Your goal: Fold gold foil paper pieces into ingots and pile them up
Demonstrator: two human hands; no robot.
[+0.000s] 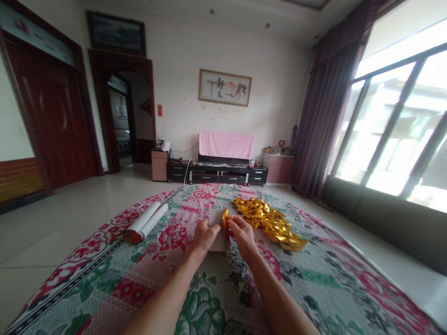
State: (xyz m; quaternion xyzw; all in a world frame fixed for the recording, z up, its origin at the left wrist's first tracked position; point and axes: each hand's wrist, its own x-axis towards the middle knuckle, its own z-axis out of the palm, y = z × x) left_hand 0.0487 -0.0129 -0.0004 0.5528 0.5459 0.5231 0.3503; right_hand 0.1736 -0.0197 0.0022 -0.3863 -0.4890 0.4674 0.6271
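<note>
Between my hands is a sheet of foil paper (217,216), pale grey on the face toward me, with a gold strip showing along its right edge. My left hand (205,236) grips the sheet from the left, thumb lying across the pale face. With fingertips pinched together, my right hand (243,232) holds the gold edge, which looks turned up or folded. Just beyond the right hand lies a heap of shiny folded gold foil pieces (272,222). The fingers behind the sheet are hidden.
A patterned cloth (202,307) in red, green and grey covers the round surface under my hands. At left lie rolled white sheets (146,221) with an orange-brown inner side. Farther off stand a low black cabinet (206,177) and a screen under a pink cloth (226,143).
</note>
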